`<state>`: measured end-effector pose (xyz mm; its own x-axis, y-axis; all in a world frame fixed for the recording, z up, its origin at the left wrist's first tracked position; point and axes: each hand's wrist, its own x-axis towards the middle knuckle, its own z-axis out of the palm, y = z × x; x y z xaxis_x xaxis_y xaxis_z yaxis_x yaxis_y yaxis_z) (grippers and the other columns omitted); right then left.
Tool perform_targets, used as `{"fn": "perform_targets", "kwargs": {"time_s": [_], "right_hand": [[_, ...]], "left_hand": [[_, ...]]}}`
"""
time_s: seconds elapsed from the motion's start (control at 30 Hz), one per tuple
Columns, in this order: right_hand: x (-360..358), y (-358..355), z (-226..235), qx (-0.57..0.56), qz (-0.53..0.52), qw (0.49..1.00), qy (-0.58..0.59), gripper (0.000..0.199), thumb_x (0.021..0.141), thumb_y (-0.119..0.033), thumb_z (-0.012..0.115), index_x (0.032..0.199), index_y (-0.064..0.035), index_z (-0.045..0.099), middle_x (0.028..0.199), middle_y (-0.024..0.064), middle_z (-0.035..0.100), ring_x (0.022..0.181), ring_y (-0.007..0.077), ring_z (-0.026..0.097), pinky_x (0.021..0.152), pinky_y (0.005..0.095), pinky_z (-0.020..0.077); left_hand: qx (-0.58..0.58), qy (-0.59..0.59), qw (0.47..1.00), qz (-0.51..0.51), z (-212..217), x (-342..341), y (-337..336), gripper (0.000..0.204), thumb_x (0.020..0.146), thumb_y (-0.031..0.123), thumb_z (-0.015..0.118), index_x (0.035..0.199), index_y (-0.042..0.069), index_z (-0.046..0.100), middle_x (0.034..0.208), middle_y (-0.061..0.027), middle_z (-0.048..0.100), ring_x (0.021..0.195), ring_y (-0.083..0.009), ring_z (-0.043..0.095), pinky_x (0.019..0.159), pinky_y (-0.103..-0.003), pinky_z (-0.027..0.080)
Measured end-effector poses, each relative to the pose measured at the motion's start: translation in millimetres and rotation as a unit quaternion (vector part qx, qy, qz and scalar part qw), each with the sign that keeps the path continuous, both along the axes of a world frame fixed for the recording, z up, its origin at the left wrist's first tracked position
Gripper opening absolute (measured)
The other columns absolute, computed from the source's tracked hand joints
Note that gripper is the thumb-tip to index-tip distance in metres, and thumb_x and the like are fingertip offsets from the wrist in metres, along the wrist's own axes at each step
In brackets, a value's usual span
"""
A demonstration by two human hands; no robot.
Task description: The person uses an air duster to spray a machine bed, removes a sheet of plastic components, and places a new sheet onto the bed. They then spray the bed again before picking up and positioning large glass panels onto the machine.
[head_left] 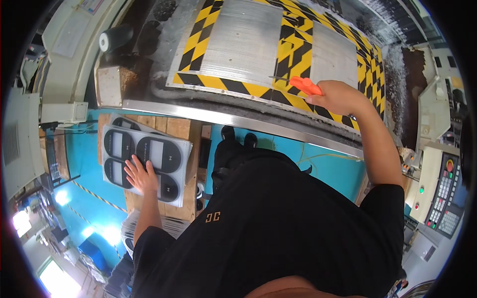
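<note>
My left hand [141, 177] lies flat, fingers spread, on a stack of clear plastic sheets [144, 160] printed with black rounded panels, which rests on a wooden pallet [174, 130] at my lower left. My right hand [340, 96] is raised over the machine bed and closed around the orange handle of a tool [304, 85] whose thin metal blade points left. The blade tip hovers over a ribbed metal plate [243, 42] framed by yellow-and-black hazard stripes.
A steel rail [238, 122] edges the machine bed in front of my black shoes [237, 137] on the teal floor [333, 166]. A control panel with buttons and keypad [441, 196] stands at right. More sheet stacks [130, 229] lie at lower left.
</note>
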<state>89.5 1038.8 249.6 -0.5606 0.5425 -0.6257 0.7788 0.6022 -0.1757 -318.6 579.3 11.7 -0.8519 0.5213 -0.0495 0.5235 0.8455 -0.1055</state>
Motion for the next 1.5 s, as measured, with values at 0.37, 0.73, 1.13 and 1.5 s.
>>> {"fn": "perform_targets", "kwargs": {"time_s": [0.37, 0.73, 1.13, 1.5], "right_hand": [[108.7, -34.8, 29.0, 0.055, -0.140, 0.987, -0.052, 0.048, 0.092, -0.047, 0.064, 0.091, 0.0011, 0.063, 0.084, 0.0231, 0.065, 0.082, 0.0417, 0.063, 0.073, 0.0466, 0.0480], [262.4, -41.4, -13.8, 0.055, -0.308, 0.942, -0.125, 0.055, 0.092, -0.051, 0.061, 0.088, 0.0038, 0.066, 0.081, 0.0233, 0.068, 0.078, 0.0401, 0.068, 0.071, 0.0471, 0.0504], [161.9, 13.7, -105.3, 0.140, -0.438, 0.886, 0.057, 0.058, 0.091, -0.044, 0.065, 0.117, 0.0061, 0.050, 0.103, 0.0303, 0.067, 0.099, 0.0456, 0.066, 0.087, 0.0514, 0.0512], [64.3, 159.8, -163.0, 0.159, -0.403, 0.889, 0.148, 0.048, 0.093, -0.033, 0.054, 0.125, 0.0021, 0.049, 0.114, 0.0275, 0.066, 0.109, 0.0421, 0.064, 0.092, 0.0505, 0.0497]], "left_hand": [[-0.015, 0.006, 1.000, 0.007, -5.3, -4.8, -2.4, 0.069, 0.100, 0.056, 0.036, 0.159, 0.024, 0.021, 0.165, -0.0125, 0.015, 0.152, -0.0360, 0.013, 0.120, -0.054, 0.012], [-0.008, -0.003, 1.000, 0.018, -6.2, -5.3, 1.7, 0.068, 0.100, 0.056, 0.037, 0.159, 0.026, 0.020, 0.166, -0.0117, 0.014, 0.152, -0.0355, 0.014, 0.119, -0.054, 0.013], [-0.016, 0.007, 1.000, 0.007, -6.4, -5.3, 3.6, 0.067, 0.101, 0.055, 0.036, 0.159, 0.026, 0.020, 0.166, -0.0111, 0.015, 0.151, -0.0360, 0.016, 0.118, -0.056, 0.014], [-0.015, -0.013, 1.000, 0.023, 10.5, 4.2, 9.5, 0.068, 0.100, 0.055, 0.036, 0.159, 0.024, 0.022, 0.166, -0.0105, 0.013, 0.151, -0.0362, 0.014, 0.119, -0.056, 0.012]]}}
